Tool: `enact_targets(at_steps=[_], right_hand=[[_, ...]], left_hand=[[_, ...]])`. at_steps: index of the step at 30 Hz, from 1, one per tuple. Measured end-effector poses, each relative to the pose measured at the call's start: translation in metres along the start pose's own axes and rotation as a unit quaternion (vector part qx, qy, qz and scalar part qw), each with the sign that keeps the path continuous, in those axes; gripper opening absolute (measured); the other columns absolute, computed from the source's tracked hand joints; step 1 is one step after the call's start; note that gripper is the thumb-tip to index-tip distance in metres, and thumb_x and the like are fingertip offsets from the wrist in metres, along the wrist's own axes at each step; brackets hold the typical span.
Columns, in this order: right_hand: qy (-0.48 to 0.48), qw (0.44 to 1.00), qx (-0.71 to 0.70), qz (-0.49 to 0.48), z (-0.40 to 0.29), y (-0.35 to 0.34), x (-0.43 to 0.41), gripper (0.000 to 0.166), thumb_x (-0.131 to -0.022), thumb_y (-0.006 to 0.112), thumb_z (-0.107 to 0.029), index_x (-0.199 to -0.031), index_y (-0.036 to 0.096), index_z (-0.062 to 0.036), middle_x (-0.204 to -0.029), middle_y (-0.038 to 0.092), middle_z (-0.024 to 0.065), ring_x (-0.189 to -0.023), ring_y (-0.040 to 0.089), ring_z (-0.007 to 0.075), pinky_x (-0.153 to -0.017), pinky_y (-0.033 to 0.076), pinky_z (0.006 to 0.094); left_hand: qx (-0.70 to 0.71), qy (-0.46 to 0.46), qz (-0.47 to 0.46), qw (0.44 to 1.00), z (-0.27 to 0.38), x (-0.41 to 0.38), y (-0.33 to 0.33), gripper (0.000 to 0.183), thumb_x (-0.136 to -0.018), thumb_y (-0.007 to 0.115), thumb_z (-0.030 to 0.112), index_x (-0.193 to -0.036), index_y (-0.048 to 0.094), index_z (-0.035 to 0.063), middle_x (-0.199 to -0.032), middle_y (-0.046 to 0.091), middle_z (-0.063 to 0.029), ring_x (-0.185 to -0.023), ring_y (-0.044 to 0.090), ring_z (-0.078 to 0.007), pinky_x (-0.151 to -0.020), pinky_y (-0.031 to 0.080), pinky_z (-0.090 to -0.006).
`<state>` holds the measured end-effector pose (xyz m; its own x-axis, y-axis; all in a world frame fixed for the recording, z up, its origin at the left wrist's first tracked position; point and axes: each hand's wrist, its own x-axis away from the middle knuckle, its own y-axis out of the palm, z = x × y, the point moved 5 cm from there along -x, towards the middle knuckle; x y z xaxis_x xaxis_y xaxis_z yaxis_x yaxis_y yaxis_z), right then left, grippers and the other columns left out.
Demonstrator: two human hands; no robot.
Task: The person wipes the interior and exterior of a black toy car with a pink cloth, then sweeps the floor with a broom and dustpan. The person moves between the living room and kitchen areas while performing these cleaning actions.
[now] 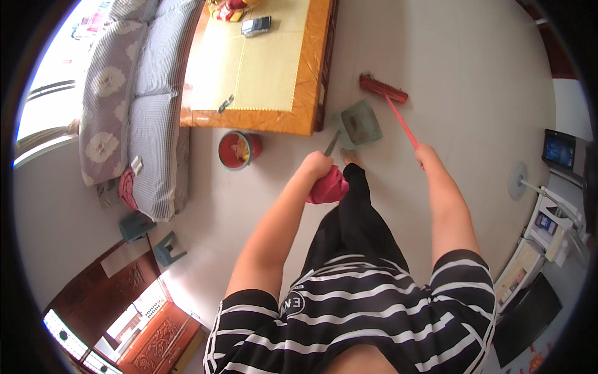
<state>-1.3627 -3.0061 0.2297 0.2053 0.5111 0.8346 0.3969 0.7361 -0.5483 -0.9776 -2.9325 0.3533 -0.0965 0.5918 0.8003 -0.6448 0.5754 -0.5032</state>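
My left hand (317, 165) is closed around the grey handle of a translucent green dustpan (362, 124), whose pan lies low over the floor by the table corner. A pink cloth (328, 186) hangs at the same hand. My right hand (424, 155) grips the red stick of a broom (402, 119). The red broom head (383, 89) is on the floor beyond the dustpan, with a bit of greyish debris at its left end. Dark marks show inside the dustpan. One foot (348, 156) is just below the dustpan.
A wooden table (261, 120) with a phone (256, 25) on it stands ahead left. Near its corner is a red bucket (229, 156) with yellowish contents. A sofa (152, 112) and plastic stools (169, 248) are at left, a standing fan (517, 181) at right.
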Motion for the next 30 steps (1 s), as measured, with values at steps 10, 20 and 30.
enact_targets(at_steps=[10, 20, 30], right_hand=[[-0.027, 0.995, -0.084, -0.049, 0.043, 0.063, 0.036, 0.046, -0.089, 0.041, -0.011, -0.134, 0.046, -0.0214, -0.062, 0.054, 0.0083, -0.044, 0.049, 0.0172, -0.038, 0.04, 0.0338], [-0.087, 0.988, 0.011, -0.128, 0.113, 0.032, 0.109, 0.055, -0.086, 0.048, -0.013, -0.139, 0.042, -0.0243, -0.069, 0.06, 0.0129, -0.048, 0.056, 0.0212, -0.044, 0.045, 0.035], [-0.111, 0.993, -0.026, -0.023, 0.065, -0.01, 0.049, 0.03, -0.089, 0.044, -0.015, -0.116, 0.058, -0.0145, -0.054, 0.053, 0.009, -0.041, 0.053, 0.0188, -0.039, 0.045, 0.0356]], left_hand=[[0.259, -0.105, 0.05, 0.959, -0.089, 0.121, 0.098, 0.035, -0.079, 0.051, 0.022, -0.098, 0.064, -0.0036, -0.092, 0.065, -0.0253, -0.087, 0.062, -0.0365, -0.08, 0.048, -0.0399], [0.44, -0.25, 0.101, 0.857, -0.172, 0.15, 0.244, 0.043, -0.08, 0.052, 0.021, -0.112, 0.06, -0.007, -0.106, 0.064, -0.0264, -0.102, 0.061, -0.0343, -0.089, 0.047, -0.0382], [0.275, -0.299, 0.102, 0.908, -0.211, 0.153, 0.265, 0.041, -0.081, 0.049, 0.03, -0.098, 0.067, -0.0024, -0.105, 0.061, -0.0288, -0.103, 0.059, -0.0401, -0.092, 0.045, -0.0431]])
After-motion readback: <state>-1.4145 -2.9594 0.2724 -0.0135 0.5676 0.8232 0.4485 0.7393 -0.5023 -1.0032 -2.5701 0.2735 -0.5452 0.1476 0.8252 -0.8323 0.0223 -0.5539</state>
